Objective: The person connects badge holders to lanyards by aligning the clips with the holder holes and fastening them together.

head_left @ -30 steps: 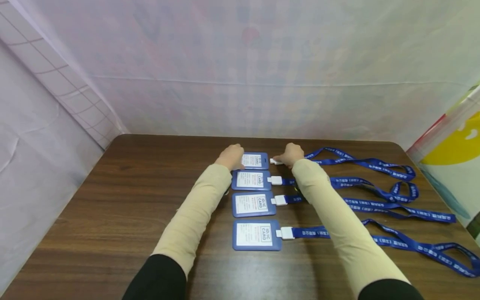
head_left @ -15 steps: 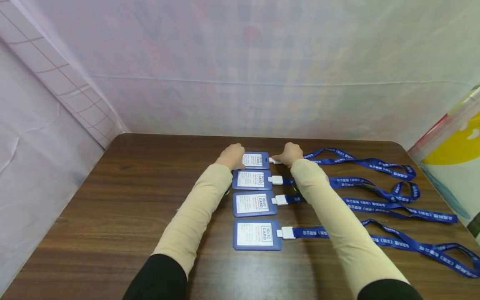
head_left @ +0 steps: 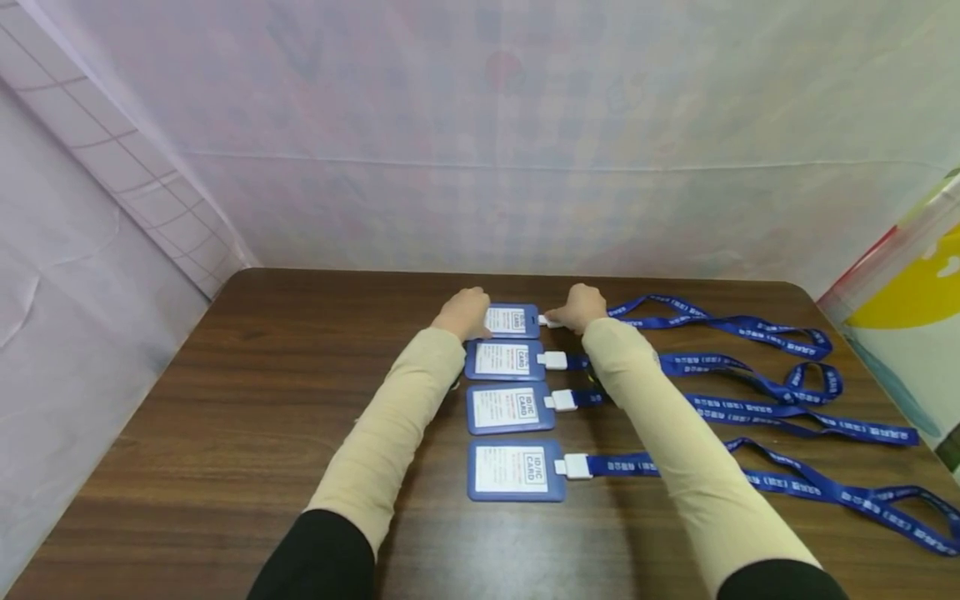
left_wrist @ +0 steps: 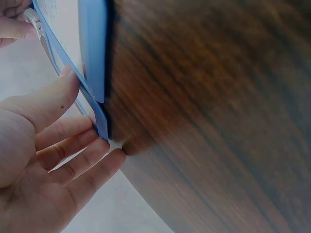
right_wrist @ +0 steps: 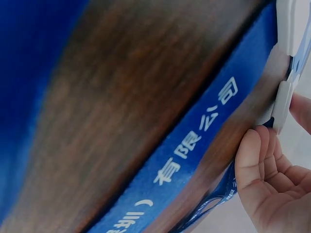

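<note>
Several blue ID badge holders with white cards lie in a column on the table, each with a white clip and a blue lanyard running right. At the farthest badge holder (head_left: pixel 512 320), my left hand (head_left: pixel 462 313) grips the left end. In the left wrist view, the thumb of that hand (left_wrist: pixel 53 141) lies on the holder's near edge and the fingers reach round its end. My right hand (head_left: pixel 580 308) pinches the white clip (head_left: pixel 553 322) of the same badge. The right wrist view shows this clip (right_wrist: pixel 282 107) between thumb and fingers of the right hand (right_wrist: pixel 277 179).
Below the farthest badge lie the second badge holder (head_left: pixel 502 360), the third (head_left: pixel 510 407) and the nearest (head_left: pixel 516 471). Their lanyards (head_left: pixel 802 412) spread over the right side of the brown wooden table (head_left: pixel 247 417). A pale cloth (head_left: pixel 525 167) hangs behind the table's back edge.
</note>
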`<state>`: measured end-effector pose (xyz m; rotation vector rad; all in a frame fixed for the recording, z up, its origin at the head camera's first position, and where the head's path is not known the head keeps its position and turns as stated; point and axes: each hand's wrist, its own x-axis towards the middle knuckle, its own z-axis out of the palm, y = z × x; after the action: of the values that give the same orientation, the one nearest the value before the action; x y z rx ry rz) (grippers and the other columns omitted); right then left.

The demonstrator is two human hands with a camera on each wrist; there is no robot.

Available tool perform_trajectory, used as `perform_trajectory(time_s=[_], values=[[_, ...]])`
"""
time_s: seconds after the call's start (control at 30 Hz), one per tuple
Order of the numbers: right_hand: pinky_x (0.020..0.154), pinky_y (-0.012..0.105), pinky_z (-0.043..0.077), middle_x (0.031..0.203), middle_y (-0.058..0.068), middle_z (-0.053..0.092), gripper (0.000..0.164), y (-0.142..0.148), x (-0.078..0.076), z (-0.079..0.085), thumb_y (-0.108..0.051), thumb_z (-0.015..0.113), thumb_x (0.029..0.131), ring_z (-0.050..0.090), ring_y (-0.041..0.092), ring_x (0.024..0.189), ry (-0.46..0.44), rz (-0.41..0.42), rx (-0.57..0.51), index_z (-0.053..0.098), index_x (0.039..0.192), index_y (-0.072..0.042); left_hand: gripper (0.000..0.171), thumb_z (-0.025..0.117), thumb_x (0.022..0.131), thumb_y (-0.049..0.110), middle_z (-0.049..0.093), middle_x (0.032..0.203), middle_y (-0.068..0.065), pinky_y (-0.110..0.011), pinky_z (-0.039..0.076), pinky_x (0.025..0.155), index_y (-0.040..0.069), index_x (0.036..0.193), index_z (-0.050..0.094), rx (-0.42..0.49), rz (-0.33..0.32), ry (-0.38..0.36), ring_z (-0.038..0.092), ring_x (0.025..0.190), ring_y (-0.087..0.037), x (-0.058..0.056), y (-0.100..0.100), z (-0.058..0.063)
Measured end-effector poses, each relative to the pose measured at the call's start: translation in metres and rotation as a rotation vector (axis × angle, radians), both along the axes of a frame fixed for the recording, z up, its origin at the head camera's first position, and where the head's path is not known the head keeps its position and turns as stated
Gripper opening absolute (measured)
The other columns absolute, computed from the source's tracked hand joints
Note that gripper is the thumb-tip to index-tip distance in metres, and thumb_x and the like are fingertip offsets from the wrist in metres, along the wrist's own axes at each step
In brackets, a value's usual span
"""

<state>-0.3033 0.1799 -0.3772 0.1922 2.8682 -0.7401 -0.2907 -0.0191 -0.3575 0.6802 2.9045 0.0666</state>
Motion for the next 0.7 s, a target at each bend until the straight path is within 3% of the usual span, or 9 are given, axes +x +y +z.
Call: perform_trajectory(time_s=[0.37, 0.63, 0.7], values=[[0.049, 0.029, 0.048, 0.082, 0.019, 0.059, 0.045, 0.0001, -0.0001, 0.0013, -0.032, 0.072, 0.074, 0.057, 0.027, 0.062, 0.026, -0.001, 0.015, 0.059, 0.092, 0.007, 0.047, 0.072, 0.078, 0.028, 0.054, 0.112, -0.016, -0.036, 0.042, 0.093, -0.002, 0.112, 0.059, -0.016, -0.003, -0.004, 0.052, 0.105, -0.030, 0.0000, -0.0005, 0.0000], [0.068, 0.038, 0.050, 0.094, 0.022, 0.060, 0.050, -0.0031, 0.0017, 0.0042, -0.033, 0.071, 0.076, 0.056, 0.032, 0.080, 0.030, 0.012, 0.050, 0.058, 0.098, 0.009, 0.047, 0.073, 0.077, 0.027, 0.055, 0.111, -0.016, -0.036, 0.042, 0.092, -0.002, 0.111, 0.060, -0.016, -0.007, 0.003, 0.053, 0.104, -0.030, -0.0004, -0.0001, -0.0005], [0.067, 0.038, 0.050, 0.095, 0.022, 0.060, 0.050, -0.0045, 0.0029, 0.0041, -0.034, 0.071, 0.076, 0.057, 0.032, 0.080, 0.027, 0.008, 0.050, 0.059, 0.100, 0.009, 0.047, 0.073, 0.077, 0.027, 0.054, 0.112, -0.015, -0.036, 0.042, 0.092, -0.002, 0.111, 0.059, -0.020, -0.005, 0.000, 0.053, 0.104, -0.030, -0.0009, -0.0001, -0.0014]])
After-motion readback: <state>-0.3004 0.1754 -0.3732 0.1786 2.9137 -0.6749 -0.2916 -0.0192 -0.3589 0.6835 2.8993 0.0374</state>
